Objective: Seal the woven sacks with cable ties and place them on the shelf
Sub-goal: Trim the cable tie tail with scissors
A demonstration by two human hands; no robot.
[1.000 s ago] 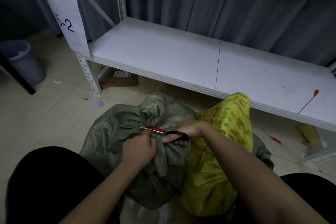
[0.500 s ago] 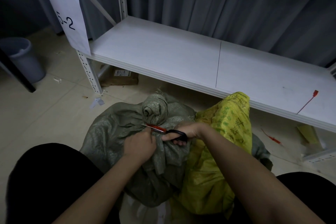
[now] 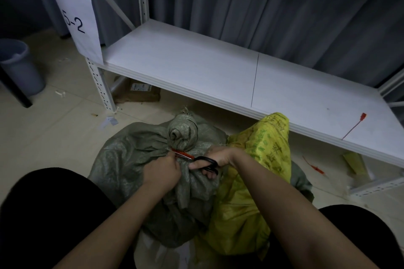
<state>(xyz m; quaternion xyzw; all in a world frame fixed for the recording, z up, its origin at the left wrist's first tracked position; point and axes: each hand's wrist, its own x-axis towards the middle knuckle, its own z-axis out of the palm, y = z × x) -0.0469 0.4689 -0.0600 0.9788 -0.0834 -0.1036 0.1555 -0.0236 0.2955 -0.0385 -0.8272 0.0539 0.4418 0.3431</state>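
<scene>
Just beyond the left hand (image 3: 162,171), which pinches the red cable tie (image 3: 182,155) taut on the green sack's (image 3: 131,159) neck, the right hand (image 3: 219,157) grips scissors (image 3: 203,162) for trimming its tail.

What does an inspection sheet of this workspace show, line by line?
Surface: white shelf, one red tie lying on it.
Job's things: green sack with neck bunched and a red tie at it; yellow sack beside it, both on the floor.
Clutter: scraps, a tie on the floor; box under shelf.
Hands: left hand grips the neck; right hand holds scissors.
Cables: nothing seen.
Surroundings: curtain, bin, label 5-2.
</scene>
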